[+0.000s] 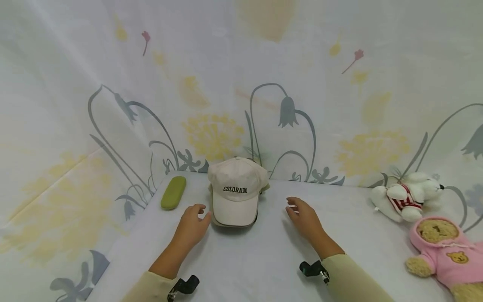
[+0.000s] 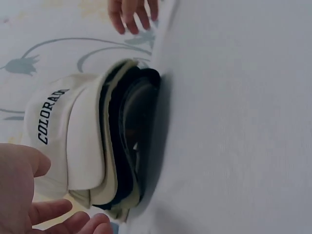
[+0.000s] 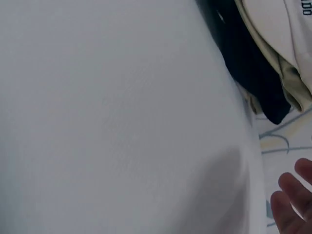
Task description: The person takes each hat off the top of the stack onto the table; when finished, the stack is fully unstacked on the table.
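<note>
A stack of baseball caps stands at the back of the white table, topped by a cream cap (image 1: 235, 209) lettered COLORADO. In the left wrist view, olive and dark navy caps (image 2: 127, 112) show nested beneath the cream one. My left hand (image 1: 192, 228) hovers beside the stack's left edge, fingers loosely bent and holding nothing. On the other side, my right hand (image 1: 305, 218) is held above the table, a gap away from the caps, its fingers relaxed around nothing. The right wrist view catches only that hand's fingertips (image 3: 287, 195) and the stack's dark side.
Left of the caps lies a green oblong case (image 1: 173, 193). At the far right are a white plush toy (image 1: 407, 196) in red stripes and a teddy bear (image 1: 453, 256) in a pink hoodie. A flower-printed cloth (image 1: 234, 63) hangs behind the white table (image 1: 249, 268).
</note>
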`<state>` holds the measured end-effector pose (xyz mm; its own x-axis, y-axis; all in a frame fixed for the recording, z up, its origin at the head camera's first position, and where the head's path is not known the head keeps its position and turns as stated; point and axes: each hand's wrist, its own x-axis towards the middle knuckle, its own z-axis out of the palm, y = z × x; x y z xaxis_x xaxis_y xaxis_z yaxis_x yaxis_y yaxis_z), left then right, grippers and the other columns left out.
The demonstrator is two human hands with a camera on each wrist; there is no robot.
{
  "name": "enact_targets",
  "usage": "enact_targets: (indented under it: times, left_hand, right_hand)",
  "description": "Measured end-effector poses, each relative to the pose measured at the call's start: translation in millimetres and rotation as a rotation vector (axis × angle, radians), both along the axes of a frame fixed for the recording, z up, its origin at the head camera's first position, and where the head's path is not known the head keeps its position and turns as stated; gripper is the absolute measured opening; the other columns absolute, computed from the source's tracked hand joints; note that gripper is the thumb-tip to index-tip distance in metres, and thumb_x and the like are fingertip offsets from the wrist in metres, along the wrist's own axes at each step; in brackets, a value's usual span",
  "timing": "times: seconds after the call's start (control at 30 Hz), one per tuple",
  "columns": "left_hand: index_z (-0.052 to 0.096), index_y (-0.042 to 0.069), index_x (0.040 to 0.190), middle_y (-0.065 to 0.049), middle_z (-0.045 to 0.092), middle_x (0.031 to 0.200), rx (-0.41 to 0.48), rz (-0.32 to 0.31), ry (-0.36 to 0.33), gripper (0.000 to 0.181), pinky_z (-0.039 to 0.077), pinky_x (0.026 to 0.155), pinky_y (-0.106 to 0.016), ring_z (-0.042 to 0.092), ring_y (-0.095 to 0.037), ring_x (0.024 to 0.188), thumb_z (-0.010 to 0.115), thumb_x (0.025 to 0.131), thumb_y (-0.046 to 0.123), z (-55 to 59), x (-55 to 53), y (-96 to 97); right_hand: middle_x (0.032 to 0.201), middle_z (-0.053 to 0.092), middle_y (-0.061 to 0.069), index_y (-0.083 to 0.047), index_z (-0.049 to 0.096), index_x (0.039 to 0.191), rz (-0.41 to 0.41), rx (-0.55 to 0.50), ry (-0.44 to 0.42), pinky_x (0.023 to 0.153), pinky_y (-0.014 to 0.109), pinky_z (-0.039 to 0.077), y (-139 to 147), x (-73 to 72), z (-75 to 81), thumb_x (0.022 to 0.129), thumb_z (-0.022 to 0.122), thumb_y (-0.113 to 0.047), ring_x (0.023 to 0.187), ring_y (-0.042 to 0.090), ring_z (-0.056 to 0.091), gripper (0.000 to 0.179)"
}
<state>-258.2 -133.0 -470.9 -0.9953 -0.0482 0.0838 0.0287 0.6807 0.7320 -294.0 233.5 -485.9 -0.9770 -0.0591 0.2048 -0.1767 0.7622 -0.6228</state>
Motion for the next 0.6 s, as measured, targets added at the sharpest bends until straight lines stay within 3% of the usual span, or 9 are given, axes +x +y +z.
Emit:
enact_targets:
  times: [0.2,0.43,0.6]
  left_hand:
    - [0.059,0.000,0.138,-0.015,0.064,0.124,0.123,0.040,-0.039,0.046,0.055,0.089,-0.047,0.063,-0.030,0.108,0.063,0.103,0.030,-3.9,-3.4,12.5]
    - [0.055,-0.004,0.143,-0.019,0.064,0.130,0.214,0.050,-0.042,0.053,0.051,0.099,-0.053,0.059,-0.036,0.122,0.065,0.101,0.027,-9.7,-1.1,23.0]
    - [0.049,-0.010,0.147,-0.023,0.062,0.136,0.366,0.029,-0.048,0.058,0.059,0.087,-0.040,0.071,-0.026,0.101,0.066,0.101,0.020,-14.2,0.4,24.7]
  right_hand:
    - [0.137,0.067,0.012,-0.007,0.058,0.143,-0.077,-0.117,-0.022,0.104,0.051,0.054,-24,-17.9,-0.6,0.108,0.059,-0.021,0.125,0.032,0.066,0.038]
    - [0.136,0.066,0.010,-0.009,0.058,0.144,-0.098,-0.257,-0.021,0.096,0.048,0.057,-54,-30.5,6.3,0.108,0.059,-0.023,0.122,0.030,0.066,0.039]
    - [0.136,0.066,0.011,-0.009,0.058,0.145,-0.138,-0.458,0.002,0.092,0.040,0.060,-70,-35.7,1.2,0.108,0.057,-0.021,0.115,0.027,0.068,0.038]
